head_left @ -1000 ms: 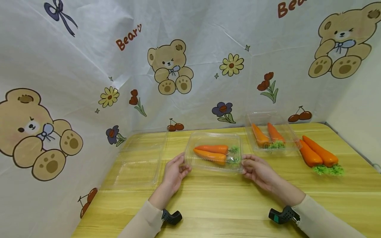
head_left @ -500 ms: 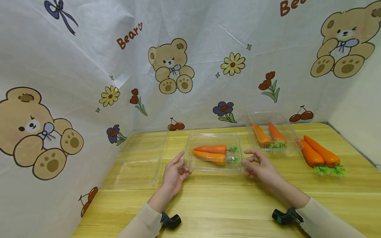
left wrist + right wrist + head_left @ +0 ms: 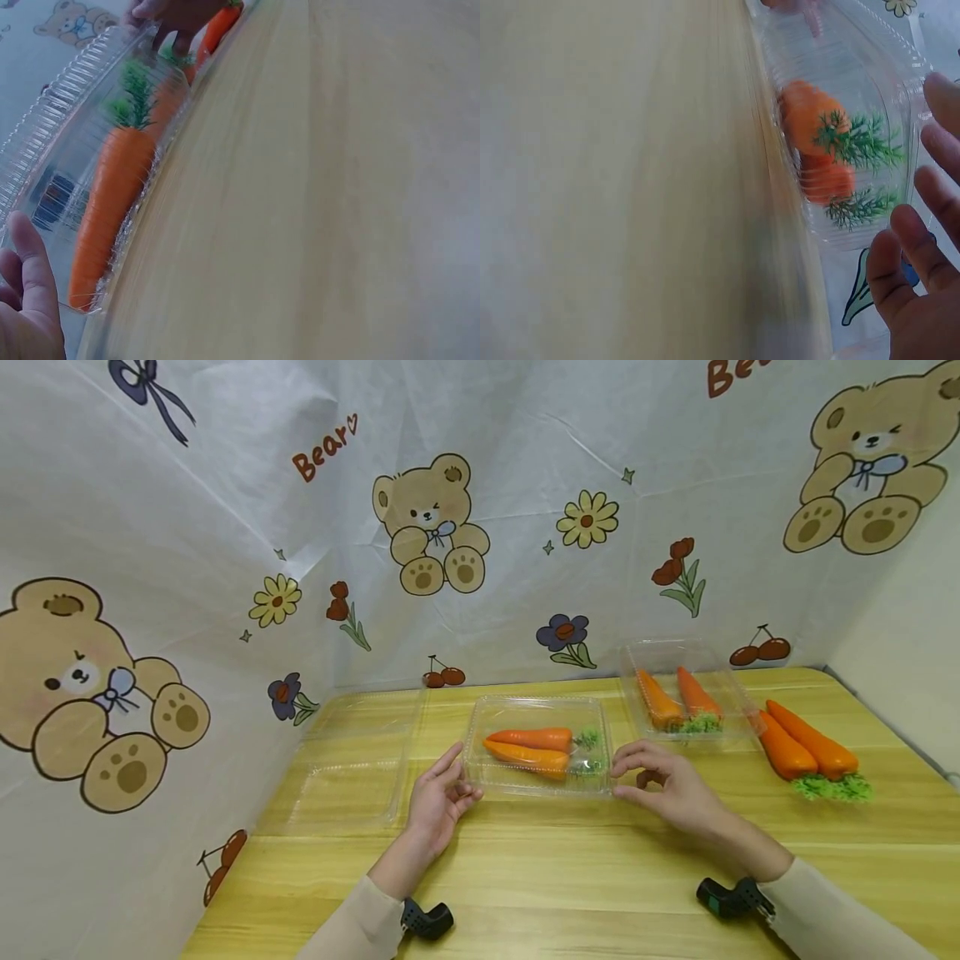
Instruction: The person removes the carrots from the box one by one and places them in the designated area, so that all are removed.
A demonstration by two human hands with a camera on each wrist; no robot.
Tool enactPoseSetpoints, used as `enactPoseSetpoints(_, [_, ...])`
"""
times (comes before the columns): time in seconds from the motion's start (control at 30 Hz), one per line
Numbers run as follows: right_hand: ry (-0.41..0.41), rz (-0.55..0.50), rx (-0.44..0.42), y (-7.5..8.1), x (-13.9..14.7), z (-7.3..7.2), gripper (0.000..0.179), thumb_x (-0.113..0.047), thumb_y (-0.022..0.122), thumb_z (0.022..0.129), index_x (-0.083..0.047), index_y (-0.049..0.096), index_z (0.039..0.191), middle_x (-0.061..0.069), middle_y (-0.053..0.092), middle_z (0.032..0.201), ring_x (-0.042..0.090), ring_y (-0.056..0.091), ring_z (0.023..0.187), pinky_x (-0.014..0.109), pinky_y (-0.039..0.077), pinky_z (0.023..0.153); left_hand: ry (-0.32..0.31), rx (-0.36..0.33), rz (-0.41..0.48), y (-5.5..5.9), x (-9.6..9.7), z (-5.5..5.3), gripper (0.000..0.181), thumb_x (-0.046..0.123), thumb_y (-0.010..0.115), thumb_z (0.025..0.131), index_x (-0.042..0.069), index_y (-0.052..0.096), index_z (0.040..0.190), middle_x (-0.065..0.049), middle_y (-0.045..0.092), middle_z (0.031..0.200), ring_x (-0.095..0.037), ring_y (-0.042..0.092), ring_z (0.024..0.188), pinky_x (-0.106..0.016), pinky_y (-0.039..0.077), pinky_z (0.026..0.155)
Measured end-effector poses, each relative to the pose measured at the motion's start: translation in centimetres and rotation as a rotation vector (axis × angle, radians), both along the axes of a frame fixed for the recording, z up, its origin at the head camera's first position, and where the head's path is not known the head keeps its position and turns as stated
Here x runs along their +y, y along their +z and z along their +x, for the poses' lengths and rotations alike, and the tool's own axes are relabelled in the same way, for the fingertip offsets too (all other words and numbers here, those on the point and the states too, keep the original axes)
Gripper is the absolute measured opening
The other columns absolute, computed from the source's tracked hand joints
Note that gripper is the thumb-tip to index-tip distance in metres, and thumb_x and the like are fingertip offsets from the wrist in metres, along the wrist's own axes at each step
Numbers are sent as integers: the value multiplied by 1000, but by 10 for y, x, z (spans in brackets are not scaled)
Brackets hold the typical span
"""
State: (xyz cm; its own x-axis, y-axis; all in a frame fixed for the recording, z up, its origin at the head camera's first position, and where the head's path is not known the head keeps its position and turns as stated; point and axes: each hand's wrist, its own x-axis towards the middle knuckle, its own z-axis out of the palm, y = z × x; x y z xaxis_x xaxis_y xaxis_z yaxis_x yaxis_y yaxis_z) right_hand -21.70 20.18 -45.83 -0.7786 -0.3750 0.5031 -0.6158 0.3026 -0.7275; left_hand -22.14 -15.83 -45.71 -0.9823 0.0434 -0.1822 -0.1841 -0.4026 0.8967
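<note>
"Carrots [image 3: 527, 756] between the hands: where?"

"A pair inside a clear box [image 3: 540, 713], twelve o'clock on the wooden table [image 3: 540, 868]."

"Hands?"

"Left hand [image 3: 437, 797], at the box's eight o'clock, fingers loose; right hand [image 3: 675, 783], at four, thumb and fingers spread."

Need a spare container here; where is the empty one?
In the head view, the empty clear container lies at the left side of the table, left of the left hand.
</note>
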Motion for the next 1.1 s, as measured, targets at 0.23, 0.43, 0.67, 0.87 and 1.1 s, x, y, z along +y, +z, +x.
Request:
enactPoseSetpoints(0.23, [59, 56, 75, -1, 4, 1, 29, -5, 89, 78, -24, 76, 95, 6, 65, 115, 11, 58, 102, 25, 49, 73, -2, 6, -10, -1, 0, 1, 47, 14, 45, 111, 11, 44, 158, 4, 53, 93, -7, 57, 71, -26, 63, 78])
enactPoseSetpoints(0.43, [69, 68, 158, -2, 3, -1, 32, -2, 90, 75, -27, 80, 94, 3, 66, 113, 13, 59, 109, 9, 45, 96, -13, 14, -16, -1, -1, 2, 47, 15, 45, 111, 12, 44, 158, 3, 52, 94, -7, 57, 72, -26, 63, 79])
enactPoseSetpoints(0.67, [113, 58, 240, -1, 4, -5, 35, 7, 88, 71, -21, 83, 93, 3, 68, 107, 16, 61, 105, 11, 50, 89, -17, 25, -17, -2, -1, 3, 46, 15, 47, 111, 13, 46, 157, 3, 53, 95, -8, 57, 73, -27, 64, 81])
enactPoseSetpoints(0.87, [145, 88, 335, 2, 3, -9, 34, 10, 87, 70, -19, 82, 88, 0, 71, 99, 17, 63, 100, 12, 51, 94, -13, 19, -10, -1, 0, 2, 45, 15, 47, 110, 14, 48, 155, 1, 52, 96, -8, 56, 73, -28, 64, 81])
enactPoseSetpoints(1.1, [83, 112, 421, 3, -5, -7, 36, 11, 87, 68, -18, 80, 88, -2, 76, 96, 17, 70, 93, 10, 53, 94, -4, 20, 4, -1, -1, 4, 47, 16, 49, 110, 11, 46, 156, 0, 51, 95, -9, 56, 73, -27, 64, 80])
